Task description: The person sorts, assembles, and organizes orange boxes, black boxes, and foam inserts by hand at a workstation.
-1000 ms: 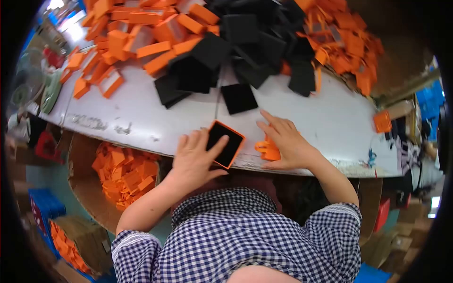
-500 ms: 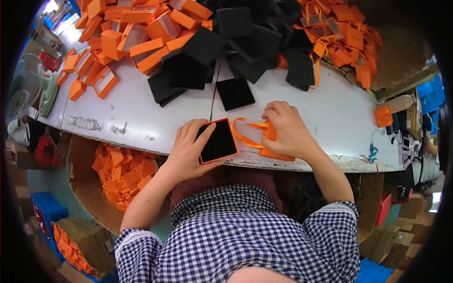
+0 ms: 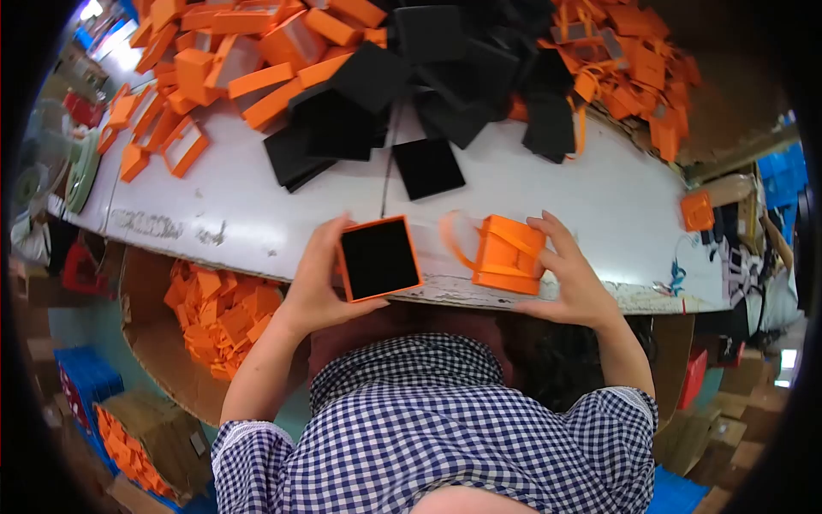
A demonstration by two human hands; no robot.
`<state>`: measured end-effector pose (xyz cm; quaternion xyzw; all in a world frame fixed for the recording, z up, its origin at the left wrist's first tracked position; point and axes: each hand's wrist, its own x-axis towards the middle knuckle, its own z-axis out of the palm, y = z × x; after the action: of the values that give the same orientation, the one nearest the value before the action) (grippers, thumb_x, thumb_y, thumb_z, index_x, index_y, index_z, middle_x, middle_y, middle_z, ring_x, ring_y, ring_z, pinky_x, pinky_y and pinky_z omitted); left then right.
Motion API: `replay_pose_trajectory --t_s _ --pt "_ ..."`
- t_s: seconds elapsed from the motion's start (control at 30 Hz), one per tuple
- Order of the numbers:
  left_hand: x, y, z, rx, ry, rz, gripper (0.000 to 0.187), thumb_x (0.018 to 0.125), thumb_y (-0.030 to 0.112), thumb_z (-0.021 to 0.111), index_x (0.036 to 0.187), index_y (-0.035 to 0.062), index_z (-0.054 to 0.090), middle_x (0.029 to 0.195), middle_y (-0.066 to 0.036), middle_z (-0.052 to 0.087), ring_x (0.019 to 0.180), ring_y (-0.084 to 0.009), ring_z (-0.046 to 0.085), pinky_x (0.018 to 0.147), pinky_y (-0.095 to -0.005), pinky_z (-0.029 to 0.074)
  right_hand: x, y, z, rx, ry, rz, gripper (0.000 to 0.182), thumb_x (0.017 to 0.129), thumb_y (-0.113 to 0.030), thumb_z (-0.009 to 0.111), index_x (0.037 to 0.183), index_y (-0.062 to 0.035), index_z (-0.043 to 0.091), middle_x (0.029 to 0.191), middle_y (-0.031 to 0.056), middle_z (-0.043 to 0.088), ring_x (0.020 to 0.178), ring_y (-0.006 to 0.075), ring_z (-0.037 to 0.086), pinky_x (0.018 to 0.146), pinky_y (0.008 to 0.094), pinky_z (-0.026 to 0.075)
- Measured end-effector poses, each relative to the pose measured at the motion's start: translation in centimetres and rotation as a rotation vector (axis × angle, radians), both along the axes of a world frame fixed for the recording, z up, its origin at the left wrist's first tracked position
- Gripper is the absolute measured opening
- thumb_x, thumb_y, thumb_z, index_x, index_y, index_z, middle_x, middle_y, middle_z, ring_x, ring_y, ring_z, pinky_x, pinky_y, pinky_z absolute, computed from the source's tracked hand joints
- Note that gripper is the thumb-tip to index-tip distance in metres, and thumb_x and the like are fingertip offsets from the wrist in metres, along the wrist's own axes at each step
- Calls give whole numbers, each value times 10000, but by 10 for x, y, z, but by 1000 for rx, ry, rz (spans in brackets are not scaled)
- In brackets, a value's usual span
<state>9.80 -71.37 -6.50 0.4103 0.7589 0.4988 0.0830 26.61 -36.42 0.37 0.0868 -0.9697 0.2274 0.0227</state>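
My left hand (image 3: 318, 283) grips an orange box tray (image 3: 418, 262) by its left side, the thumb along the lower edge. A black pad (image 3: 377, 259) lies inside the tray, facing up. My right hand (image 3: 575, 283) holds a small orange box with a ribbon handle (image 3: 505, 248) at its right side, fingers at the upper right and thumb below. Its ribbon loop (image 3: 454, 236) sticks out to the left, blurred. Just beyond both hands, a single black pad (image 3: 428, 169) lies flat on the white table (image 3: 282, 218).
Orange box trays (image 3: 257, 81) are heaped at the back left, black pads (image 3: 368, 77) in the middle, ribboned orange boxes (image 3: 642, 64) at the back right. Below the table edge, a carton (image 3: 145, 317) holds orange pieces. Small snips (image 3: 672, 283) lie at the right.
The left fingers have moved off the black pad to the tray's side, and the tray shifted slightly left. My right hand moved to the right side of the ribboned box, exposing its front.
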Motion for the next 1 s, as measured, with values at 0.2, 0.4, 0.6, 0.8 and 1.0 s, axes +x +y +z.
replay_pose_trajectory --t_s 0.2,0.4,0.6,0.8,1.0 --pt "17 13 41 377 -162 -186 1352 527 290 992 1580 58 176 1415 -162 469 1325 -294 494 1091 -433 425 3 0 -8 -428 -151 -90 508 587 -172 943 774 -81 479 1437 193 449 1285 365 496 962 431 478" --pt "19 26 59 -48 -23 -264 1280 584 316 960 1579 81 189 1356 -193 524 1283 -362 521 1094 -448 422 -9 -2 11 -585 -113 183 525 540 -178 968 705 -99 476 1403 194 462 1259 341 521 948 425 485" --pt "20 27 48 -22 -14 -283 1341 574 381 968 1582 81 136 1409 -223 450 1327 -384 468 1126 -451 381 -15 -37 12 -647 -68 153 499 541 -177 966 720 -88 509 1397 211 461 1258 356 526 958 433 489" --pt "41 27 42 191 49 -253 1375 602 458 951 1566 22 72 1558 -261 199 1443 -412 283 1185 -453 282 -42 -94 -23 -720 -15 281 579 582 -231 967 972 -75 569 1421 200 455 1301 370 494 1053 468 441" --pt "9 -122 128 -630 284 103 1323 576 614 886 1542 -28 250 1567 -310 271 1406 -478 339 1166 -545 256 -92 -59 -15 -346 177 178 833 628 -243 928 1330 -46 525 1451 173 459 1327 367 460 1097 452 393"
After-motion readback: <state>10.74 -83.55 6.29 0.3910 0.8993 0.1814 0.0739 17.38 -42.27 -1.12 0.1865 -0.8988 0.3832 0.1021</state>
